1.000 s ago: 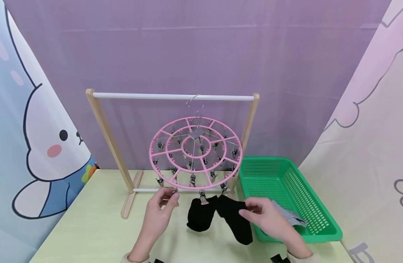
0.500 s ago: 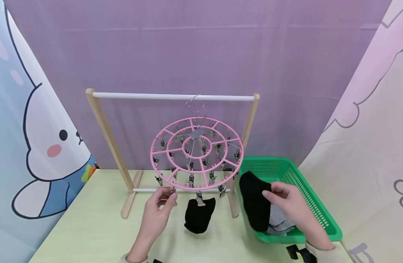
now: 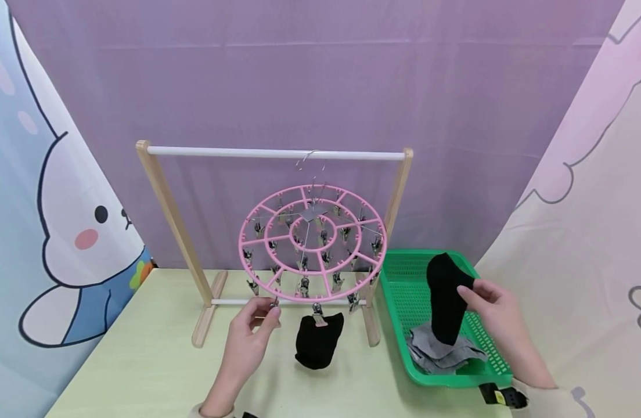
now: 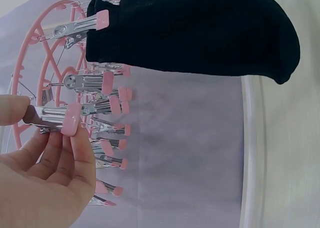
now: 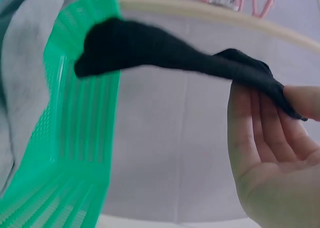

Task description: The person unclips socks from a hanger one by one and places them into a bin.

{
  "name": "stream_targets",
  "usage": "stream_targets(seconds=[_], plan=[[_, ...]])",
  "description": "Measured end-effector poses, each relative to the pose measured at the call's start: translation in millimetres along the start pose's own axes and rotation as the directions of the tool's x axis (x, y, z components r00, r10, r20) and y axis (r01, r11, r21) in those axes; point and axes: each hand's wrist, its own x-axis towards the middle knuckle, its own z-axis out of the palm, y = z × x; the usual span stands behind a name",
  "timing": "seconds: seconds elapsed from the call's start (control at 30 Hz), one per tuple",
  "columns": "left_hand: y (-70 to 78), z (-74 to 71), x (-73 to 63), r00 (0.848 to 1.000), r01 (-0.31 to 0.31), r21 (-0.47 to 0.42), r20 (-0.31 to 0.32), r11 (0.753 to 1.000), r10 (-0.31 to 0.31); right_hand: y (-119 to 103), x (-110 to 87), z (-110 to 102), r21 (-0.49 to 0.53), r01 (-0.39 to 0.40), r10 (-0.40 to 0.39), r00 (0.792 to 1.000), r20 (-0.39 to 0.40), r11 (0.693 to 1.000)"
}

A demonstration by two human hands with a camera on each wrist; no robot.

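A pink round clip hanger (image 3: 324, 270) hangs by its hook from the rack's white bar. The left hand (image 3: 252, 331) pinches one of its metal clips (image 4: 50, 119) between thumb and fingers; the clip has a pink tip. Beside that hand, one black sock (image 3: 319, 342) hangs from another clip at the front rim. The right hand (image 3: 500, 322) pinches a second black sock (image 3: 447, 299) by its edge, over the green basket (image 3: 399, 342). In the right wrist view this sock stretches from the fingertips toward the basket. Grey cloth (image 3: 440, 351) lies in the basket below it.
The wooden rack (image 3: 174, 226) stands on the pale table (image 3: 143, 360), its feet behind the left hand. Several more metal clips (image 3: 303, 287) dangle under the hanger. A purple curtain (image 3: 247, 87) closes off the back, and printed cloths (image 3: 75, 191) flank both sides.
The right hand has carried its black sock away from the hanger, rightward over the basket. The other sock stays on its clip, and the left hand has barely moved.
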Motion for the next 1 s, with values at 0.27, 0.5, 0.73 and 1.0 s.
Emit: stream_targets(seconds=[0.27,0.5,0.73,1.0], plan=[[-0.8,0.0,0.1,1.0,0.002,0.001,0.002,1.0,-0.002,23.7,5.5,-21.5,-0.1,-0.036,0.023,0.991,-0.13,0.994],[0.9,0.5,-0.5,1.0,-0.01,-0.02,0.003,1.0,0.01,51.2,11.4,-16.4,-0.27,-0.025,-0.026,0.983,-0.184,0.963],[2.0,-0.8,-0.6,1.0,-0.015,-0.033,0.009,0.999,0.016,60.3,5.0,13.5,-0.386,0.091,-0.047,0.992,0.12,0.918],[3.2,-2.4,-2.0,1.0,-0.021,-0.022,0.008,1.0,0.021,53.6,-9.4,33.8,-0.281,0.067,0.048,0.922,0.385,0.957]])
